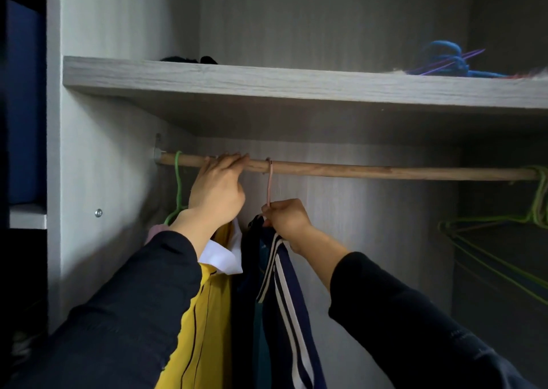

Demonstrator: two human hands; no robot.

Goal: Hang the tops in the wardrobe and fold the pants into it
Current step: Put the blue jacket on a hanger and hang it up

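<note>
Fabric of the navy top [284,299] is limp, so my right hand [284,219] pinches its stiff pink hanger [269,187]; my left hand [218,189] grips the rod [355,171].

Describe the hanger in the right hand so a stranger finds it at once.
Under the grey shelf runs a wooden rail. Left of its middle hooks the pink hanger, its neck pinched by the right hand above a navy striped top. The other visible hangers are green.
</note>
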